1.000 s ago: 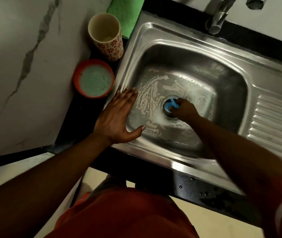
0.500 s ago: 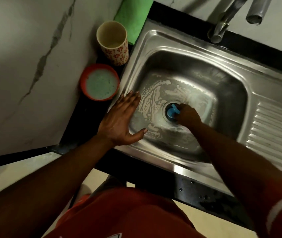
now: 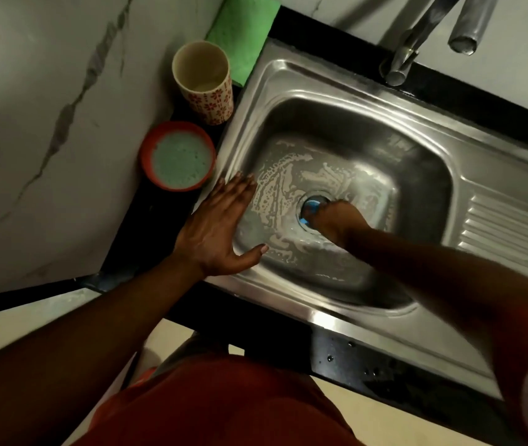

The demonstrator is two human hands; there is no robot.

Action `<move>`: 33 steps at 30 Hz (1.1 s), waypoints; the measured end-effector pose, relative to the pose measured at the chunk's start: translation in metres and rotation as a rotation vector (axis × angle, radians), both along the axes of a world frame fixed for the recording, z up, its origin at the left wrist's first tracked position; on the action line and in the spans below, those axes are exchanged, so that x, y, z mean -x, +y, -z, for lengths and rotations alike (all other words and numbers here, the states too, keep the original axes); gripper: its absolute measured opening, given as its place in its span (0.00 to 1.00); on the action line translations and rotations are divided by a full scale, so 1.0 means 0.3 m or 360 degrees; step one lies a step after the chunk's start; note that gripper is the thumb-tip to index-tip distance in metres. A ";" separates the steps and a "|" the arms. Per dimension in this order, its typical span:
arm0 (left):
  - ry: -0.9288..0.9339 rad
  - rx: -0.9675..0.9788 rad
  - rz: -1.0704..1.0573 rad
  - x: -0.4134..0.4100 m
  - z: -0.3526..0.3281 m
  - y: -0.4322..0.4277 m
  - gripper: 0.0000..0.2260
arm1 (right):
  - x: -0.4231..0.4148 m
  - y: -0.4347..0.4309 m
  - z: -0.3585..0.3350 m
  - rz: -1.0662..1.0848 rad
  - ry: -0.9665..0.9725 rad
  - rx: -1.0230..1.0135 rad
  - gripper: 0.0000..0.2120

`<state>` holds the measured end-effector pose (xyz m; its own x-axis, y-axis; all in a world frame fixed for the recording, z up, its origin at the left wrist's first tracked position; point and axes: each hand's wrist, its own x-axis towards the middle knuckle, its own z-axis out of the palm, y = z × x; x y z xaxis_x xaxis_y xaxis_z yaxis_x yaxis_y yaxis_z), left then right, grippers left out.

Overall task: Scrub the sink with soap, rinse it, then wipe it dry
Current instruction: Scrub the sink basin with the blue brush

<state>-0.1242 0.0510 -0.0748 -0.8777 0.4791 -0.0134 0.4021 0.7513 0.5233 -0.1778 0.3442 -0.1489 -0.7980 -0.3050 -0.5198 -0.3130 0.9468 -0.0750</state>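
Containers, left to right: orange bowl on the black counter, filled with pale green foamy soap mix. Behind it stands a floral cup, upright; only a pale bottom shows inside, so I can't tell what it holds. Green cloth lies behind the cup, by the sink's back left corner. Steel sink: white suds smeared over the left half of the basin floor and round the drain; the right basin wall looks bare.

Left hand lies flat on the sink's left rim, fingers straight and together, thumb spread over the basin edge, holding nothing. Right hand is down in the basin at the drain, fingers curled round a blue scrubber, mostly hidden and a bit blurred.

Edges and room: bowl and cup sit just beside the left rim, wedged between the sink and the marble wall. Tap and a metal spout hang over the back rim. Ridged drainboard lies right of the basin. Water drops on the front counter strip.

Against half a second ago: left hand in the same place, right hand shifted slightly left over the drain, less blue showing.
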 end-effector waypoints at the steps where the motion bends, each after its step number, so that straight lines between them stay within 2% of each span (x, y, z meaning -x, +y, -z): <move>1: -0.0002 0.0003 -0.0002 -0.002 -0.001 0.000 0.47 | 0.004 -0.015 -0.001 -0.0168 0.0031 -0.0115 0.14; 3: 0.0008 0.0000 0.0004 -0.001 0.000 -0.001 0.47 | 0.007 -0.033 -0.002 -0.0282 0.0124 -0.0245 0.13; 5: 0.0031 -0.0007 -0.0007 -0.003 0.001 -0.003 0.47 | 0.009 -0.062 -0.018 -0.0087 0.0095 -0.0253 0.13; 8: 0.0034 -0.0013 0.0009 0.000 0.004 0.004 0.47 | 0.079 -0.065 -0.015 0.0376 -0.0106 -0.0282 0.22; 11: 0.0036 -0.0028 0.0008 -0.006 0.006 -0.004 0.47 | 0.160 -0.004 -0.044 0.0800 -0.0675 0.0026 0.22; 14: 0.0028 -0.0005 -0.0001 -0.006 0.005 -0.005 0.48 | 0.127 0.069 -0.046 0.1627 -0.1041 0.0523 0.18; 16: 0.0027 -0.0020 -0.0015 -0.006 0.003 -0.003 0.48 | 0.030 0.044 -0.005 0.2151 -0.0852 0.1028 0.20; 18: 0.0017 -0.0049 -0.0015 -0.005 0.002 -0.006 0.48 | -0.052 -0.021 0.041 0.2579 -0.0498 0.1491 0.22; 21: 0.0008 -0.0044 -0.0007 -0.004 0.004 -0.007 0.48 | -0.074 -0.117 0.081 0.2989 -0.0247 0.1755 0.22; 22: 0.0008 -0.0040 -0.0001 -0.004 0.005 -0.007 0.48 | -0.071 -0.125 0.084 0.2967 -0.0247 0.1741 0.22; 23: 0.0012 -0.0043 -0.0002 -0.003 0.006 -0.007 0.48 | -0.076 -0.114 0.077 0.2797 -0.0226 0.1625 0.21; 24: 0.0013 -0.0048 -0.0010 -0.003 0.006 -0.007 0.48 | -0.073 -0.087 0.067 0.2444 -0.0226 0.1380 0.20; 27: 0.0009 -0.0058 0.0003 -0.003 0.003 -0.009 0.47 | -0.022 0.012 0.005 0.0948 -0.0167 0.0252 0.19; 28: 0.0013 -0.0056 0.0006 -0.004 0.001 -0.007 0.47 | 0.005 0.014 -0.019 0.0660 -0.0128 0.0085 0.17; 30: 0.0004 -0.0042 0.0019 -0.005 -0.003 -0.004 0.47 | 0.043 -0.041 -0.039 0.0416 -0.0151 0.0213 0.14; 33: 0.0016 -0.0033 0.0006 -0.003 0.000 -0.004 0.47 | 0.047 -0.086 -0.035 0.0070 -0.0228 0.0213 0.17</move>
<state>-0.1234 0.0500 -0.0747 -0.8761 0.4822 0.0055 0.4100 0.7388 0.5348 -0.1919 0.3183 -0.1386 -0.7328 -0.3453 -0.5863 -0.2484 0.9380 -0.2419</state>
